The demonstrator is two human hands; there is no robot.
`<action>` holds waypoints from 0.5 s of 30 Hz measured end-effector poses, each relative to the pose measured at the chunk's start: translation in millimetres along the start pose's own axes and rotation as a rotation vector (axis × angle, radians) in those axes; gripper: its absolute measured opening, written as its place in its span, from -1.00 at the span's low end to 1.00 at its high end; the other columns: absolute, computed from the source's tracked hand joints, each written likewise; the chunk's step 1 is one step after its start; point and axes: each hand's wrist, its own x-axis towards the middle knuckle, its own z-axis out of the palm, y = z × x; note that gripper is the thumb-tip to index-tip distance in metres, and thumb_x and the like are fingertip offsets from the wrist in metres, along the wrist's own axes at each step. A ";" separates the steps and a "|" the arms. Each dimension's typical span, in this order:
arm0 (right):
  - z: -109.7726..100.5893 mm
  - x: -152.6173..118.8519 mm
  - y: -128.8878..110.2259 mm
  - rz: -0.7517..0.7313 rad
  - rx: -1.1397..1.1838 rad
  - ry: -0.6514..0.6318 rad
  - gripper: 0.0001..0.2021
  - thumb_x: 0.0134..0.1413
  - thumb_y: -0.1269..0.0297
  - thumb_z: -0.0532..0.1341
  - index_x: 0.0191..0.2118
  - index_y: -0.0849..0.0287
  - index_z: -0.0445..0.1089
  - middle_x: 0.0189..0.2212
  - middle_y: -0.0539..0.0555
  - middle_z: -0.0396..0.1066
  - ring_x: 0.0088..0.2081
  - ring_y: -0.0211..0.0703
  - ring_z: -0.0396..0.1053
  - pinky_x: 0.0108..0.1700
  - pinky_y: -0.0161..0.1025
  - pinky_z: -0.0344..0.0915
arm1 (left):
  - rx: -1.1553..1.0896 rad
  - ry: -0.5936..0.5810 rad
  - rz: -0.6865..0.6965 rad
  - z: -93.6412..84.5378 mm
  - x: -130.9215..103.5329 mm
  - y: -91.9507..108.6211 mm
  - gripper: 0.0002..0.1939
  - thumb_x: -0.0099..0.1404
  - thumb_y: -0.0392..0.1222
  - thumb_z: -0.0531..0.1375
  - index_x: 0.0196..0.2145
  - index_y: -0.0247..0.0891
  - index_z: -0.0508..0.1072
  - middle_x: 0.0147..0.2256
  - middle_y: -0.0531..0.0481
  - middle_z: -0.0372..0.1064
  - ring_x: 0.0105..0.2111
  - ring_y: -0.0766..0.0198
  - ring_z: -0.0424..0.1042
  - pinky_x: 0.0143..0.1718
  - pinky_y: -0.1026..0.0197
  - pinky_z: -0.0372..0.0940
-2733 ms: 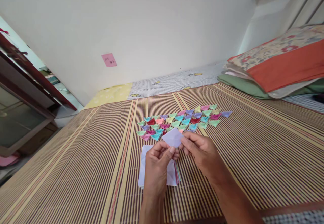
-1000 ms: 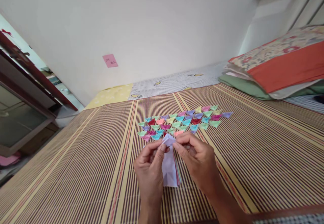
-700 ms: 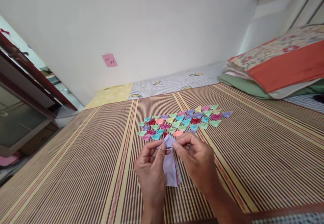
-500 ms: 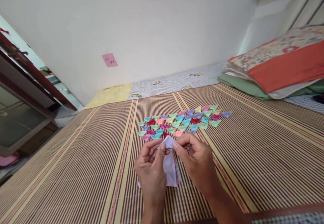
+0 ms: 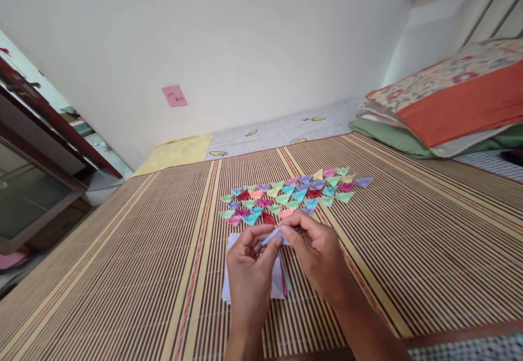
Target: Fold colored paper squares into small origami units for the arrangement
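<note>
Both the left hand (image 5: 248, 268) and right hand (image 5: 321, 255) pinch folded lilac paper (image 5: 270, 236) between their fingers (image 5: 295, 238).

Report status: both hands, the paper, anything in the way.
Left hand, right hand: both pinching folded lavender paper. Fingers cover part of it. Paper stack partly hidden by left hand. No obstruction seen at either grip.

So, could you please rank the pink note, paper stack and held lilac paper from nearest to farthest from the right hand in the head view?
1. Lilac paper: touching the right hand.
2. Paper stack: left, on the mat.
3. Pink note: upper left, on the wall.
</note>
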 end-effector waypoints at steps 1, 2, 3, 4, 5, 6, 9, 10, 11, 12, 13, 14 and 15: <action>-1.5 0.2 0.7 0.013 0.010 -0.024 -0.79 0.35 0.24 0.20 -0.32 0.14 0.48 -0.40 0.00 0.49 -0.33 -0.17 0.44 -0.25 -0.25 0.33 | 0.016 -0.037 -0.019 0.2 0.6 1.8 -0.77 0.14 -0.11 0.52 -0.28 -0.24 0.66 -0.35 -0.06 0.67 -0.34 0.21 0.60 -0.28 0.26 0.47; -3.0 0.3 1.3 0.024 0.021 -0.047 -0.78 0.36 0.23 0.19 -0.32 0.14 0.47 -0.41 -0.01 0.47 -0.34 -0.17 0.43 -0.27 -0.26 0.32 | 0.032 -0.073 -0.033 0.4 1.1 3.8 -0.78 0.13 -0.10 0.52 -0.34 -0.26 0.65 -0.40 -0.06 0.65 -0.39 0.22 0.57 -0.32 0.27 0.43; -4.4 0.5 1.7 0.030 0.032 -0.072 -0.77 0.38 0.22 0.18 -0.33 0.14 0.45 -0.43 -0.02 0.46 -0.36 -0.18 0.42 -0.29 -0.26 0.31 | 0.042 -0.102 -0.045 0.3 1.5 6.0 -0.77 0.13 -0.08 0.51 -0.41 -0.27 0.64 -0.45 -0.05 0.62 -0.43 0.24 0.53 -0.37 0.28 0.39; -5.7 0.6 1.8 0.033 0.045 -0.099 -0.75 0.40 0.21 0.17 -0.34 0.14 0.44 -0.45 -0.03 0.44 -0.38 -0.19 0.40 -0.30 -0.27 0.30 | 0.044 -0.128 -0.060 0.2 1.7 8.0 -0.75 0.14 -0.05 0.50 -0.46 -0.28 0.62 -0.49 -0.05 0.59 -0.47 0.26 0.49 -0.41 0.29 0.35; -6.9 0.8 1.6 0.033 0.061 -0.130 -0.73 0.41 0.20 0.16 -0.35 0.14 0.42 -0.47 -0.04 0.41 -0.40 -0.20 0.39 -0.32 -0.27 0.29 | 0.035 -0.152 -0.081 0.0 1.7 9.6 -0.71 0.15 -0.02 0.49 -0.50 -0.28 0.60 -0.53 -0.04 0.56 -0.49 0.28 0.46 -0.43 0.30 0.32; -7.9 1.0 1.3 0.033 0.079 -0.163 -0.72 0.43 0.20 0.15 -0.36 0.14 0.42 -0.49 -0.05 0.39 -0.43 -0.21 0.37 -0.34 -0.27 0.29 | 0.021 -0.178 -0.104 -0.3 1.6 10.8 -0.68 0.17 0.00 0.47 -0.53 -0.28 0.58 -0.55 -0.03 0.54 -0.51 0.29 0.43 -0.45 0.30 0.29; -10.1 2.4 0.5 0.038 0.136 -0.222 -0.73 0.44 0.19 0.16 -0.32 0.14 0.46 -0.50 -0.07 0.39 -0.45 -0.23 0.38 -0.34 -0.28 0.31 | -0.001 -0.191 -0.131 -1.4 0.5 11.2 -0.67 0.19 0.01 0.46 -0.53 -0.27 0.56 -0.56 -0.02 0.51 -0.52 0.30 0.39 -0.43 0.30 0.25; -10.4 3.1 0.7 0.051 0.154 -0.219 -0.75 0.43 0.18 0.17 -0.28 0.14 0.49 -0.47 -0.05 0.42 -0.43 -0.22 0.40 -0.32 -0.28 0.33 | -0.003 -0.163 -0.118 -1.8 0.2 10.3 -0.67 0.19 0.01 0.46 -0.52 -0.27 0.56 -0.56 0.00 0.50 -0.51 0.30 0.39 -0.42 0.30 0.25; -10.5 3.7 1.2 0.068 0.167 -0.211 -0.78 0.41 0.18 0.19 -0.24 0.14 0.51 -0.44 -0.04 0.46 -0.40 -0.21 0.42 -0.31 -0.28 0.34 | -0.003 -0.119 -0.098 -2.3 0.1 9.1 -0.68 0.18 0.01 0.47 -0.52 -0.26 0.57 -0.56 0.01 0.50 -0.51 0.31 0.38 -0.41 0.30 0.25; -10.4 4.2 1.8 0.089 0.172 -0.202 -0.80 0.38 0.18 0.22 -0.23 0.15 0.52 -0.42 -0.02 0.48 -0.38 -0.20 0.43 -0.30 -0.28 0.35 | -0.004 -0.069 -0.076 -2.9 0.2 7.7 -0.69 0.18 0.01 0.47 -0.51 -0.26 0.57 -0.56 0.02 0.49 -0.50 0.31 0.37 -0.40 0.30 0.25; -10.3 4.5 2.6 0.109 0.168 -0.199 -0.81 0.35 0.18 0.24 -0.23 0.15 0.53 -0.41 -0.02 0.49 -0.37 -0.19 0.44 -0.31 -0.28 0.35 | -0.008 -0.019 -0.057 -3.7 0.4 6.1 -0.69 0.18 0.01 0.47 -0.50 -0.25 0.57 -0.56 0.03 0.48 -0.50 0.32 0.36 -0.39 0.30 0.25; -10.0 4.7 3.4 0.124 0.153 -0.198 -0.81 0.33 0.18 0.25 -0.26 0.16 0.52 -0.42 -0.01 0.49 -0.38 -0.20 0.42 -0.32 -0.28 0.33 | -0.016 0.020 -0.046 -4.5 0.9 4.7 -0.70 0.18 0.01 0.47 -0.50 -0.25 0.57 -0.56 0.04 0.48 -0.49 0.32 0.36 -0.37 0.30 0.25; -9.8 4.7 4.1 0.130 0.129 -0.199 -0.80 0.32 0.18 0.25 -0.30 0.16 0.51 -0.44 -0.02 0.47 -0.39 -0.20 0.40 -0.34 -0.29 0.30 | -0.028 0.043 -0.044 -5.5 1.4 3.5 -0.70 0.18 0.01 0.47 -0.49 -0.24 0.57 -0.56 0.05 0.47 -0.48 0.32 0.36 -0.36 0.30 0.25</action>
